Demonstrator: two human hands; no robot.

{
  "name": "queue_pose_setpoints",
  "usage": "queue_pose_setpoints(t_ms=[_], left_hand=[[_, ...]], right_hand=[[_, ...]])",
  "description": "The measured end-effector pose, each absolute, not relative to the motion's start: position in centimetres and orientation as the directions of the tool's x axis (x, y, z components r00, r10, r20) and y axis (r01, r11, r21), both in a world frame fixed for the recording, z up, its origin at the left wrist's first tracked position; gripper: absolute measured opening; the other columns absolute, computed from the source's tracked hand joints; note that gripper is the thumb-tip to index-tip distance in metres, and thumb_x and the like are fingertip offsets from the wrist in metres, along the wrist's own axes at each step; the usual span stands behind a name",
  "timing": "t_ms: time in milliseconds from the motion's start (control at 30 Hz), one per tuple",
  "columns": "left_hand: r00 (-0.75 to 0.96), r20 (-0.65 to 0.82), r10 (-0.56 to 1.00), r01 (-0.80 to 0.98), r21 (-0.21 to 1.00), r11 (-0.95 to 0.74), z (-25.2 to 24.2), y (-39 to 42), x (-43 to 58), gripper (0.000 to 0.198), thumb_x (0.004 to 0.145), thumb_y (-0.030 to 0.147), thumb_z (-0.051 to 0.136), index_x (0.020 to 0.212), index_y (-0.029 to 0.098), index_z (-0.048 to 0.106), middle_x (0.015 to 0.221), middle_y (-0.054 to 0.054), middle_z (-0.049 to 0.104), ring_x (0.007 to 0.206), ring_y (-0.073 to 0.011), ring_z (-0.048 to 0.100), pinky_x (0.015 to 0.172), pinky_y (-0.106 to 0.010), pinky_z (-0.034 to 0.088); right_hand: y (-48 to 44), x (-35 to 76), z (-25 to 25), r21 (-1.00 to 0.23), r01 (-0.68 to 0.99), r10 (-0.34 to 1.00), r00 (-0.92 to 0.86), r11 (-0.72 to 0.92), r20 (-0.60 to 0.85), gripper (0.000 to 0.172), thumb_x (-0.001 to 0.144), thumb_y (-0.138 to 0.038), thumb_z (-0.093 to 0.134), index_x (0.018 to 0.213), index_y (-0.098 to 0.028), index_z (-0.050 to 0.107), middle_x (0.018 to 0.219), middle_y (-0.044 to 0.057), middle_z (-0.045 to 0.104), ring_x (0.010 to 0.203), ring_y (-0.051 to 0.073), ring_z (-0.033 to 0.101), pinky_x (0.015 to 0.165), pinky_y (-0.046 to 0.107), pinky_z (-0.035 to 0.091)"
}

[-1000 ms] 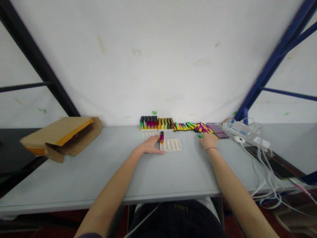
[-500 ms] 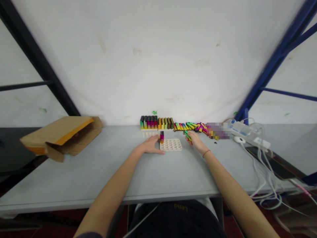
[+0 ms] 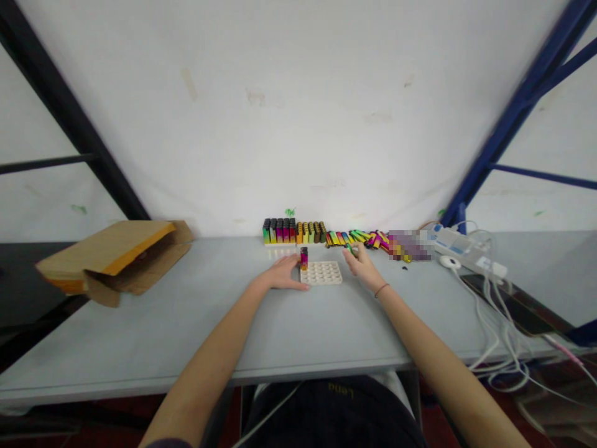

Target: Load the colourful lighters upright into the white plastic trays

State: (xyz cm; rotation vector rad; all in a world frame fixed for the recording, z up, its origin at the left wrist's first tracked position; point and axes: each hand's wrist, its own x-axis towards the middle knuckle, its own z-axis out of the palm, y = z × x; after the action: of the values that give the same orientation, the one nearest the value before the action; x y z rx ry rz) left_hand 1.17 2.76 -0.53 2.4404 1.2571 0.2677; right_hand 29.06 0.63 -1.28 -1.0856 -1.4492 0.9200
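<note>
A white tray (image 3: 321, 280) with rows of round holes lies flat on the table. One purple-and-orange lighter (image 3: 304, 260) with a dark top stands upright in its far left corner. My left hand (image 3: 282, 274) grips the tray's left end, thumb at the near corner and fingers at the far side. Right of the tray, my right hand (image 3: 361, 264) is closed on a green lighter (image 3: 349, 249). The fingers hide most of that lighter.
Behind the tray stand two filled blocks of upright lighters, one dark-topped (image 3: 280, 231), one yellowish (image 3: 311, 233). Loose lighters (image 3: 357, 237) lie to their right. An open cardboard box (image 3: 112, 255) sits left; a power strip (image 3: 466, 249), white cables (image 3: 497, 323) and a phone-like black slab (image 3: 517, 305) lie right.
My right hand has moved slightly left and turned with the green lighter, which is now more hidden by the fingers. My left hand and the tray stay in place.
</note>
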Motion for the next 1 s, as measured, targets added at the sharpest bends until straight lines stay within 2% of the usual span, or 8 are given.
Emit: queue_pose_setpoints(t_ms=[133,233,367,467,533,700,833,1000], left_hand=[[0.585,0.003,0.811,0.733,0.425,-0.530,-0.4,2.7,1.2,0.107,0.063,0.067,0.077,0.147,0.011,0.039,0.156,-0.020,0.040,0.144,-0.0402,0.035,0.121,-0.049,0.023],[0.579,0.001,0.815,0.736,0.430,-0.523,-0.4,2.6,1.1,0.107,0.063,0.067,0.077,0.147,0.011,0.040,0.156,-0.021,0.039,0.145,-0.0408,0.034,0.121,-0.050,0.023],[0.577,0.001,0.817,0.737,0.431,-0.521,-0.5,2.7,1.1,0.108,0.062,0.070,0.076,0.146,0.012,0.040,0.156,-0.020,0.040,0.145,-0.0410,0.034,0.121,-0.049,0.023],[0.588,0.011,0.809,0.726,0.433,-0.534,-0.5,2.8,1.0,0.107,0.062,0.070,0.076,0.146,0.014,0.042,0.155,-0.019,0.043,0.144,-0.0405,0.036,0.121,-0.049,0.023],[0.592,0.016,0.806,0.720,0.438,-0.538,-0.5,2.8,1.0,0.106,0.062,0.070,0.076,0.146,0.015,0.042,0.154,-0.018,0.044,0.144,-0.0402,0.036,0.121,-0.049,0.023],[0.583,0.009,0.812,0.730,0.432,-0.529,-0.7,2.9,1.0,0.109,0.063,0.070,0.076,0.148,0.012,0.039,0.157,-0.020,0.038,0.146,-0.0397,0.032,0.123,-0.048,0.019],[0.596,0.022,0.803,0.718,0.432,-0.545,-0.8,3.0,1.0,0.108,0.063,0.070,0.077,0.148,0.015,0.039,0.157,-0.019,0.040,0.145,-0.0393,0.034,0.121,-0.049,0.022],[0.584,0.007,0.812,0.733,0.426,-0.531,-0.7,2.9,0.9,0.109,0.064,0.069,0.077,0.149,0.013,0.038,0.157,-0.020,0.039,0.146,-0.0402,0.032,0.122,-0.050,0.021]], right_hand=[[0.5,28.9,-1.1,-0.937,0.163,0.950,-0.019,0.309,0.310,0.048,0.084,-0.072,0.051,0.088,-0.024,0.044,0.065,-0.006,0.044,0.050,0.010,0.040,0.046,0.023,0.033],[0.5,28.7,-0.8,-0.951,0.105,0.955,0.011,0.292,0.295,0.059,0.082,-0.081,0.043,0.083,-0.023,0.046,0.062,-0.004,0.048,0.048,0.010,0.042,0.046,0.024,0.034],[0.4,28.6,-0.1,-0.990,-0.041,0.991,0.017,0.134,0.134,0.063,0.079,-0.086,0.039,0.078,-0.023,0.047,0.049,-0.008,0.037,0.038,0.009,0.031,0.039,0.022,0.026],[0.5,28.8,0.1,-0.998,-0.063,1.000,-0.012,-0.009,-0.009,0.062,0.083,-0.083,0.032,0.062,-0.024,0.038,0.042,-0.008,0.027,0.034,0.008,0.022,0.036,0.022,0.018],[0.5,28.8,0.1,-0.998,-0.036,0.999,0.020,-0.047,-0.047,0.059,0.087,-0.075,0.030,0.056,-0.025,0.032,0.039,-0.008,0.023,0.033,0.008,0.019,0.035,0.023,0.015],[0.5,28.7,-0.2,-1.000,-0.008,0.990,0.139,-0.009,-0.010,0.051,0.091,-0.060,0.029,0.052,-0.027,0.028,0.039,-0.007,0.022,0.033,0.008,0.015,0.034,0.023,0.014],[0.4,28.5,0.0,-0.998,-0.060,0.980,0.194,-0.033,-0.044,0.048,0.092,-0.052,0.030,0.052,-0.026,0.028,0.040,-0.006,0.022,0.034,0.008,0.015,0.036,0.023,0.012],[0.1,28.2,0.4,-0.997,-0.062,0.969,0.241,-0.034,-0.048,0.051,0.092,-0.060,0.031,0.054,-0.026,0.029,0.042,-0.006,0.023,0.035,0.009,0.018,0.036,0.024,0.013]])
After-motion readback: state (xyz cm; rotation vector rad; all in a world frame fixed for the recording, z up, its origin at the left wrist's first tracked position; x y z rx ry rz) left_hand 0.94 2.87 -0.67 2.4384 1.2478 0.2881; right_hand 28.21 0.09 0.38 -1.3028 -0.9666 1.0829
